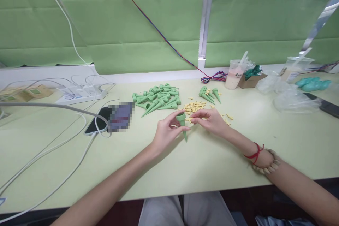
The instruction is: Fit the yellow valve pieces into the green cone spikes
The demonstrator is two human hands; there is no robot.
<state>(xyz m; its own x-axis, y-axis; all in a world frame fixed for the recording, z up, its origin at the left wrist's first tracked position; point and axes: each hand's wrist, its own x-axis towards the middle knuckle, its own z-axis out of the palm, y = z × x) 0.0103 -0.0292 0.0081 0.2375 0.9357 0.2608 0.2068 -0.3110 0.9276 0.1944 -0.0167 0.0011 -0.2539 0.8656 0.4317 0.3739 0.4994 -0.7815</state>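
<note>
Between the thumb and fingers of my left hand (169,127) is a green plastic spike (182,122), its wide collar up and its pointed tip down over the table. My right hand (209,120) pinches a small yellow plastic piece (189,120) right beside the spike's upper part; whether the two touch, I cannot tell. Behind my hands lies a loose pile of yellow pieces (194,106). A heap of green spikes (159,99) sits to the left of it. Farther right lie several more green spikes (208,94), some with yellow pieces at their collars.
At the left are a phone (97,122) with a charging cable, a power strip (81,93) and loose white cables. A drink cup (234,74), a small brown box (251,80), clear plastic bags (288,95) and a dark handset (324,105) stand or lie at the right.
</note>
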